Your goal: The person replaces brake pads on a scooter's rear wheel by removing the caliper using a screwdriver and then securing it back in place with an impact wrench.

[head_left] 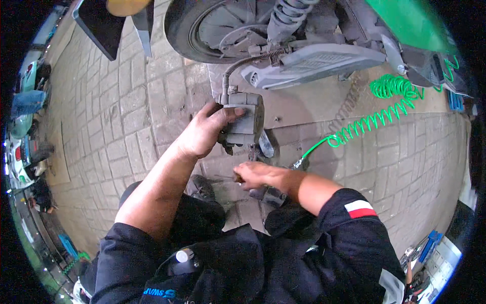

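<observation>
in the head view, the left hand (pixel 206 130) is clamped on a grey block-shaped part (pixel 242 124), thumb laid across its flat face and fingers round its left side. the part hangs over the floor (pixel 135 121), just below a wheel (pixel 182 38) — probably held up there because a sheathed hose (pixel 228 78) ties it to the vehicle, and the grip looks meant to steady it and keep its weight off that hose. the right hand (pixel 255 175) is apart from the left, below the part, fingers curled in; i cannot tell whether they close on anything. a dark tool body (pixel 275 196) shows under that wrist, and a coiled green hose (pixel 374 121) runs toward it — the coil presumably gives slack for working close to the body.

the part itself is boxy and dull grey, with a smooth flat face, a ridged upper edge and darker, grimy bits along the bottom. the hose joins at its top left, beside a small fitting. its far side is hidden, and the lower details are too dark to read.
</observation>
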Demonstrator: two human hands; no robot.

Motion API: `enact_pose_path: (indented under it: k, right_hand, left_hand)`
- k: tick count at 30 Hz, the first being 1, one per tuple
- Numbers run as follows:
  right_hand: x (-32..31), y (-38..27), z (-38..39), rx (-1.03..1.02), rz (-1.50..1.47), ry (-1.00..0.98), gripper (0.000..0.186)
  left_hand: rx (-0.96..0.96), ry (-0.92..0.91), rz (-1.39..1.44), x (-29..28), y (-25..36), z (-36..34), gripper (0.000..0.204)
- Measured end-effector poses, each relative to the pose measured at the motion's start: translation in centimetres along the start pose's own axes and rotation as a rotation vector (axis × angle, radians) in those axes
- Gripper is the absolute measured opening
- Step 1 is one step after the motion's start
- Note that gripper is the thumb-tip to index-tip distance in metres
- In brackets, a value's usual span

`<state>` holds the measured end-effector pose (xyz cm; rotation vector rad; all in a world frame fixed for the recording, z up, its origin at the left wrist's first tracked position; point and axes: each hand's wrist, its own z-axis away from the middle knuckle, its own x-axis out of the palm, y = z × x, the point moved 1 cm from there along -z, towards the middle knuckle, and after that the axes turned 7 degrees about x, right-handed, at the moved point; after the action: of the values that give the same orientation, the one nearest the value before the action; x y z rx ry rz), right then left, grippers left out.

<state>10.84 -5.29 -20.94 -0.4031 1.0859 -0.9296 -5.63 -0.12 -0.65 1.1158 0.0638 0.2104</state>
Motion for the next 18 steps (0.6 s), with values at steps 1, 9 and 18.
enact_pose_path:
  k: [1,9,18]
  right_hand:
    - [-3.1,-0.4,1.7,0.028,-0.125,-0.077,0.026]
    - [-20.6,1.2,16.9,0.103,-0.799,0.226,0.031]
    - [-28.6,-8.4,13.4,-0.695,-1.135,0.677,0.027]
  left_hand:
    - [-0.019,0.009,0.004,0.1,0.4,0.2,0.038]
    - [0.008,-0.134,0.023,0.8,1.0,0.0,0.059]
    - [0.116,-0.213,-0.017,2.0,2.9,0.5,0.062]
